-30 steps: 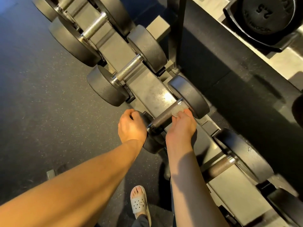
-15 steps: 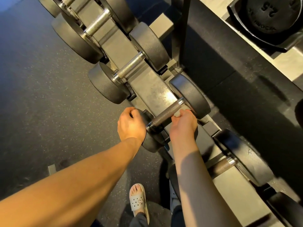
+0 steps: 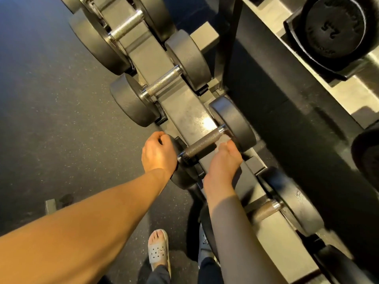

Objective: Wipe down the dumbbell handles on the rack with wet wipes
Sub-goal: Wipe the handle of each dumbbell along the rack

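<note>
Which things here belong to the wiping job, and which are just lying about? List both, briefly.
Job: wipe in right hand, pressed to handle; left hand gripping the dumbbell by its near head; next handle; rack.
Lying about: weight plate; floor; slipper.

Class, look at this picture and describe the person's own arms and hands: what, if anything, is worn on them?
The left hand and right hand are bare: no gloves, rings or watch show. The left forearm is uncovered, with no sleeve. The right forearm darkens just past the wrist; whether that is shadow or a close-fitting sleeve, I cannot tell.
</note>
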### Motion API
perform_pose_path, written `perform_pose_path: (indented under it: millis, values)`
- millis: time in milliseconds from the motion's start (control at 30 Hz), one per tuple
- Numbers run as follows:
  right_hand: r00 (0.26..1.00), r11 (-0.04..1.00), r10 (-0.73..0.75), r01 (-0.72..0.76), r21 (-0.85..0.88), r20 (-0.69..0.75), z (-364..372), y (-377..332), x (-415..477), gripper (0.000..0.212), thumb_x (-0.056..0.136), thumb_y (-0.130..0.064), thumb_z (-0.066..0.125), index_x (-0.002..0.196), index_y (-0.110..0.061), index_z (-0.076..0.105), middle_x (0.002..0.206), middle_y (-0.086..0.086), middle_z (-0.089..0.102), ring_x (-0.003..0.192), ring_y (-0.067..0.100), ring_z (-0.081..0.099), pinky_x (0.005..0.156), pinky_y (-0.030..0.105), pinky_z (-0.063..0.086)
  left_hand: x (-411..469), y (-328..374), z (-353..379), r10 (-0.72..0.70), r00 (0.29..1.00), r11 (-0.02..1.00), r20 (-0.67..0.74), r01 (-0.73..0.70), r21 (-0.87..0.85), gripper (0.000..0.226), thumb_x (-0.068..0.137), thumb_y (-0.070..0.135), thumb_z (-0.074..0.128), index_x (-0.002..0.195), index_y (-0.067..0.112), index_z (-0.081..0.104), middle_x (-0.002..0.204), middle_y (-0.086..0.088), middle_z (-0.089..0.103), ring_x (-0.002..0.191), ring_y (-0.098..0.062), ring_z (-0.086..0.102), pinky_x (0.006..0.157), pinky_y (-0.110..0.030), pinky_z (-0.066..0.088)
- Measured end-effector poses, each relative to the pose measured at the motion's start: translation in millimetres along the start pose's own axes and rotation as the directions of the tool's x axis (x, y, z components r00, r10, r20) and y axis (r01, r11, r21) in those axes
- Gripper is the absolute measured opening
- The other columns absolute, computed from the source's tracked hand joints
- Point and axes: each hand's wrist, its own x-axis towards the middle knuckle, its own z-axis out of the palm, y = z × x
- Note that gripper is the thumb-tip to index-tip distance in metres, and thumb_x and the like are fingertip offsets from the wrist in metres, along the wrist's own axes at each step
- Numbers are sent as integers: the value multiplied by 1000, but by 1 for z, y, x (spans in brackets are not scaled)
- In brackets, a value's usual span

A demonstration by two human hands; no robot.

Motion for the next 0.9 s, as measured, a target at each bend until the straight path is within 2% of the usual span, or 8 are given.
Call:
perform_pose_path:
  millis: [167,233,300,400,533,633,733,900]
  values:
    - [951,932,-192,254,-258,244,-29,-2,-4,26,102,-5,55,122,-13,69,112,1,73,106,10,69,95,28,56,4,-2,-5,155,986,967,61,-164,193,28,100,30,40,109,24,66,115,-4,65,111,-28,58,100,-48,49]
    - [925,915,-226,310,-260,307,-36,-7,2,25,99,-3,61,122,-9,65,109,5,73,104,15,71,93,30,58,4,-1,-9,453,887,841,83,-457,290,33,101,27,49,130,18,63,128,-3,59,119,-22,53,104,-43,46]
    - [890,887,-271,379,-265,366,-36,-15,2,21,97,-2,64,118,-6,63,103,8,73,99,16,72,89,30,58,-8,12,-12,585,785,785,202,-611,101,31,103,33,51,129,23,64,117,7,63,104,-10,60,92,-35,52]
    - [849,867,-213,392,-308,483,-25,-29,-3,20,103,-6,54,120,-6,64,105,5,72,97,9,71,83,22,57,-26,38,-3,426,732,903,532,-306,-302,26,106,42,51,116,27,70,96,10,73,86,-7,69,77,-25,55]
    - [783,748,68,370,-551,618,-19,-60,2,38,105,-5,41,131,-17,65,121,4,69,114,14,65,98,32,56,-21,53,7,195,819,938,539,5,-346,19,101,32,63,100,19,77,86,0,74,83,-17,69,68,-26,54]
    - [763,492,-147,609,-623,630,-26,-90,12,39,100,-1,42,122,-17,70,114,-1,70,107,9,65,94,32,57,-11,55,13,147,890,963,431,-30,-266,23,101,28,64,91,12,78,91,-13,74,84,-21,69,80,-39,58]
    - [645,247,-483,749,-615,592,-16,-113,32,28,100,-8,45,105,-21,70,97,-7,67,91,4,63,82,24,53,-7,63,28,217,911,953,350,-120,-277,19,101,23,63,86,21,74,91,-8,75,85,-15,69,78,-30,55]
    - [720,278,-388,687,-672,576,22,-94,82,25,105,-18,42,108,-20,66,100,-3,66,94,9,63,90,38,55,-25,64,68,252,851,957,460,-149,-247,27,98,-1,46,87,19,60,75,3,60,71,-7,57,63,-17,44]
